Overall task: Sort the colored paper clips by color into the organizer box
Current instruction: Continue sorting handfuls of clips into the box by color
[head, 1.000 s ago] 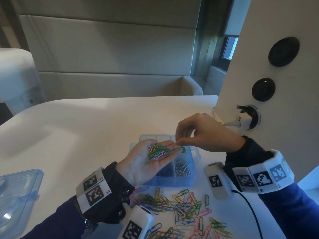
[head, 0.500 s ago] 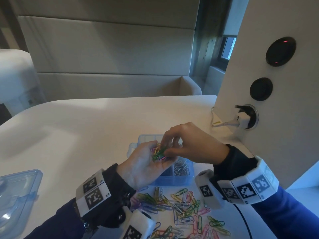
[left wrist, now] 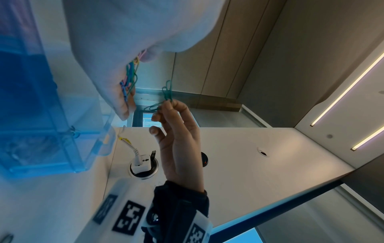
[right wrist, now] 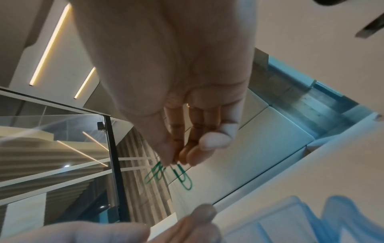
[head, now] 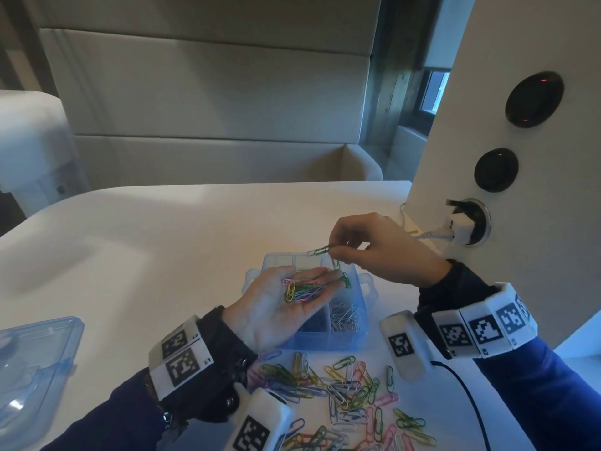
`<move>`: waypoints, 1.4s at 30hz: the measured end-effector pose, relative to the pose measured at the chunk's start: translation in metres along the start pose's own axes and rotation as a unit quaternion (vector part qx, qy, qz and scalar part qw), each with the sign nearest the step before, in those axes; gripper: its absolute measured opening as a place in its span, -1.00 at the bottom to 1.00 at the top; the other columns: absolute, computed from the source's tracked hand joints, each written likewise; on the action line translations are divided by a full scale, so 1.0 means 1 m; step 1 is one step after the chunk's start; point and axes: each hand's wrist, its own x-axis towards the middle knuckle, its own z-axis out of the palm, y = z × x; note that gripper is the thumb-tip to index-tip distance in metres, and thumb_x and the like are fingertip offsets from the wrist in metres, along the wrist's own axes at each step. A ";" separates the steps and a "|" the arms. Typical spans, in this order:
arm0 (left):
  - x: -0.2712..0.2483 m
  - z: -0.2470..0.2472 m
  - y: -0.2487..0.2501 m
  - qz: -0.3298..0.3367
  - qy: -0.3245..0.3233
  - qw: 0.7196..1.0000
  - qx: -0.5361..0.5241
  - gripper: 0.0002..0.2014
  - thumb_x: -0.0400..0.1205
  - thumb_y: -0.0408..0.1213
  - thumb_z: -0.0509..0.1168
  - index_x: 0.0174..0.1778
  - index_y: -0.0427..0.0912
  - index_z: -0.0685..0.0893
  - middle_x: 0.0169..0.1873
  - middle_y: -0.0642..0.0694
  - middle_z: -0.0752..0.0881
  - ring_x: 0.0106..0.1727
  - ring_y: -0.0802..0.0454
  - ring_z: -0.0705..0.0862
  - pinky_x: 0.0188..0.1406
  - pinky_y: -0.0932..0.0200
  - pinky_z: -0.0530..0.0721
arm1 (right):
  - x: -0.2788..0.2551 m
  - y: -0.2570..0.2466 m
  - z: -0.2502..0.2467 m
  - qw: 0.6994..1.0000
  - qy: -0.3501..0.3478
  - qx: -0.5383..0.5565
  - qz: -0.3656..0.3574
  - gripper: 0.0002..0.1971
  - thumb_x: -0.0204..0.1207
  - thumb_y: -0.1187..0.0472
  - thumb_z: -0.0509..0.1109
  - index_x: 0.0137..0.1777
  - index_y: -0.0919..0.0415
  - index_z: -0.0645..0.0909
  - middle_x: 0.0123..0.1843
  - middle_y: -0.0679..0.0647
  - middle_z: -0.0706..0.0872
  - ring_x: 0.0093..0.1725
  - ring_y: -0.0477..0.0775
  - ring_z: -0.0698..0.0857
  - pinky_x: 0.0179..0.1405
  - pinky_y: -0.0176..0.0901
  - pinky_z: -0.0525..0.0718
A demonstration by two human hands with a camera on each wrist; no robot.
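Observation:
My left hand (head: 286, 304) lies palm up over the blue organizer box (head: 364, 323), cupping a bunch of mixed coloured clips (head: 302, 289) on loosely bent fingers. My right hand (head: 364, 249) hovers above the box's far compartments and pinches green paper clips (head: 319, 250) between thumb and fingertips. The right wrist view shows two green clips (right wrist: 182, 176) hanging from that pinch; the left wrist view shows them (left wrist: 167, 91) beside the cupped bunch (left wrist: 129, 77). Silver clips (head: 344, 315) fill the near right compartment. A loose pile of coloured clips (head: 344, 388) lies on the table before the box.
The white table (head: 162, 242) stretches far and left. A clear blue lid (head: 32, 362) rests at the left edge. At the right rises a white panel with a plugged-in charger (head: 458, 227) and its cable. A black cable (head: 468, 398) runs from my right wrist.
My right hand dipped into the bunch in my left palm, then lifted up and to the right with green clips pinched. The left hand stayed over the box.

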 end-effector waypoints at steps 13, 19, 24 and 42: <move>-0.001 0.001 0.001 0.004 0.020 1.000 0.012 -0.53 0.81 -0.26 -0.07 0.25 -0.67 0.51 0.23 -0.58 0.63 0.33 -0.43 0.61 0.43 -0.16 0.51 | -0.001 -0.002 -0.004 0.997 0.039 -0.073 0.003 -0.93 0.49 0.16 0.51 -0.09 0.03 0.82 -0.18 -0.14 0.80 -0.27 -0.19 0.70 -0.24 -0.57 0.59; -0.007 0.005 -0.003 -0.005 0.010 1.000 0.004 -0.53 0.82 -0.19 -0.08 0.08 -0.55 0.56 -0.17 -0.39 0.73 -0.08 -0.13 0.64 0.52 -0.08 0.43 | -0.005 -0.018 0.016 0.991 -0.047 -0.067 -0.103 -0.91 0.44 0.08 0.56 -0.08 -0.01 0.80 -0.15 -0.15 0.73 -0.26 -0.15 0.69 -0.26 -0.50 0.54; -0.007 0.005 -0.005 -0.010 0.010 1.000 0.002 -0.62 0.83 -0.16 -0.06 0.07 -0.40 0.53 -0.05 -0.34 0.64 0.12 -0.13 0.61 0.37 -0.09 0.55 | -0.002 -0.016 0.028 0.989 -0.059 -0.078 -0.111 -0.95 0.45 0.22 0.53 -0.13 0.05 0.78 -0.22 -0.18 0.65 -0.26 -0.14 0.64 -0.26 -0.49 0.55; -0.008 0.007 -0.002 -0.031 -0.030 0.999 -0.015 -0.50 0.82 -0.15 -0.05 0.31 -0.59 0.48 0.07 -0.40 0.62 0.26 -0.14 0.56 -0.08 -0.36 0.65 | -0.001 -0.012 0.021 0.990 -0.048 -0.024 -0.127 -0.96 0.48 0.19 0.53 -0.10 0.04 0.77 -0.18 -0.13 0.69 -0.24 -0.08 0.63 -0.26 -0.54 0.45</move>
